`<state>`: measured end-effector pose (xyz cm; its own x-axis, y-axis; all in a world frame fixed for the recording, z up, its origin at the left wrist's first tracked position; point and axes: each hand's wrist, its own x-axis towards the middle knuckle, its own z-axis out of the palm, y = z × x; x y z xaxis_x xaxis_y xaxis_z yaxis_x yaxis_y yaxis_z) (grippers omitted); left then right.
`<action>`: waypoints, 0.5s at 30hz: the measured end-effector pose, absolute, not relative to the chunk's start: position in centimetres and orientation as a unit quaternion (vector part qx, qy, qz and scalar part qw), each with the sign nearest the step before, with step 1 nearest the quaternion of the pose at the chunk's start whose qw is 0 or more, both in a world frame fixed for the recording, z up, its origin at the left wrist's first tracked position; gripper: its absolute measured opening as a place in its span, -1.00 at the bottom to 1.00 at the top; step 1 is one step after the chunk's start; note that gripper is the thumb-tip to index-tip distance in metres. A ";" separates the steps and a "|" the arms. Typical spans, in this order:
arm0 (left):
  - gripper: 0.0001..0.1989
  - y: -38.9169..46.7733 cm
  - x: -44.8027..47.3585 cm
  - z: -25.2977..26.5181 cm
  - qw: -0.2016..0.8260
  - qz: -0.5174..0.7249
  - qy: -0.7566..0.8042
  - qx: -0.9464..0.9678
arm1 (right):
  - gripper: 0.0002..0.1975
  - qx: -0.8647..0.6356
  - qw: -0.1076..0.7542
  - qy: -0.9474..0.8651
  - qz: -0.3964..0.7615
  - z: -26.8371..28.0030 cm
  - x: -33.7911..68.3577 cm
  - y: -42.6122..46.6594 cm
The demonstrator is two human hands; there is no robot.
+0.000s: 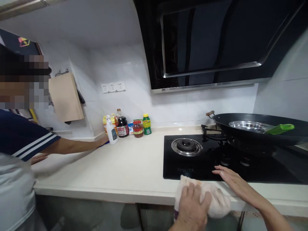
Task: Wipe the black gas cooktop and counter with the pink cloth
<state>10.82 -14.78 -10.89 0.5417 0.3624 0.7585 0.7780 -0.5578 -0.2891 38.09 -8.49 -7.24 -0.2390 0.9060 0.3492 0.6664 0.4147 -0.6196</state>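
Note:
My left hand (193, 205) presses a pale, stained cloth (218, 200) against the front edge of the counter, fingers curled over it. Part of the cloth hangs down over the edge. My right hand (229, 179) is open, fingers stretched out to the left, just over the front of the black gas stove (192, 168). Nothing is held in it. Behind it on the stove sits a large black wok (226, 128). A shiny metal dish (250, 126) and a green-handled utensil (280, 129) rest in the wok.
At left, another person (16, 134) reaches a hand (104, 141) over the counter (130, 160), beside a white spray bottle (111, 131). A dark sauce bottle (122, 125), a red-lidded jar (138, 129) and a green bottle (146, 124) stand by the wall. A range hood (211, 38) overhangs the stove.

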 end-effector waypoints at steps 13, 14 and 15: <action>-0.38 -19.4 -17.3 -8.7 0.381 -0.203 -0.501 -0.750 | -0.45 -0.530 0.326 -0.770 0.140 -8.1 38.0 -8.0; -0.38 -19.6 -18.6 -8.4 0.381 -0.199 -0.512 -0.744 | -0.45 -0.528 0.326 -0.772 0.137 -8.2 38.1 -8.0; -0.37 -19.7 -19.6 -8.2 0.377 -0.193 -0.524 -0.739 | -0.46 -0.526 0.326 -0.774 0.133 -8.2 38.1 -8.0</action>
<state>-19.59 -19.69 -8.21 0.3769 0.6280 0.6808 0.9197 -0.1667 -0.3554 38.12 -8.00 -8.22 -0.2327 0.9013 0.3653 0.7280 0.4105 -0.5491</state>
